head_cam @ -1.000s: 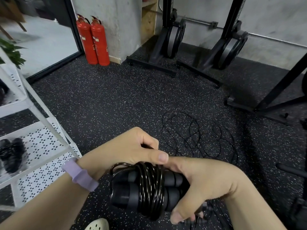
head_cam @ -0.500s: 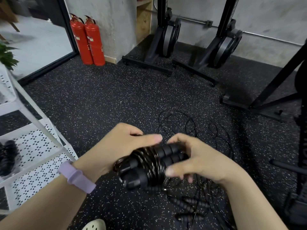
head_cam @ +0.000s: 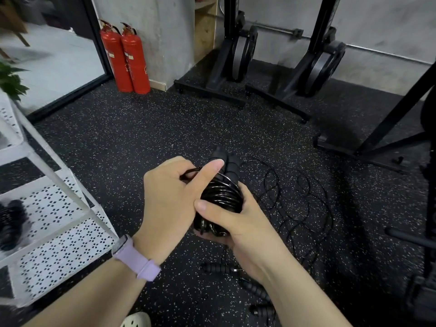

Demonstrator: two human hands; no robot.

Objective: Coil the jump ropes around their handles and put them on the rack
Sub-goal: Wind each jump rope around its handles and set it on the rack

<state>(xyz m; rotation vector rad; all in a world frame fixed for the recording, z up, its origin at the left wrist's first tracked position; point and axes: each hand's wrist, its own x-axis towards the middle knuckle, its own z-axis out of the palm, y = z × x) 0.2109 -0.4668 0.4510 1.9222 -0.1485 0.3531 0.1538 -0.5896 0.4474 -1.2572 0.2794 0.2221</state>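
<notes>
A black jump rope (head_cam: 221, 193) is coiled around its two foam handles, which point away from me. My left hand (head_cam: 169, 199) grips the bundle from the left, thumb pressed across the coils. From below and the right, my right hand (head_cam: 232, 223) wraps its lower end. More black rope (head_cam: 299, 204) lies loose on the floor to the right, with several handles (head_cam: 218, 269) below my hands. The white perforated rack (head_cam: 59, 223) stands at the left, and a coiled black rope (head_cam: 10, 224) rests on its shelf.
Two red fire extinguishers (head_cam: 126, 59) stand by the concrete wall. Black weight stands with plates (head_cam: 240, 53) line the back, and a black frame (head_cam: 387, 128) is at the right. A green plant (head_cam: 10, 81) sits above the rack. My pale shoe (head_cam: 136, 320) shows at the bottom.
The coiled bundle has turned from lying sideways to pointing away from me. Both hands shifted their grip on it and moved up and forward.
</notes>
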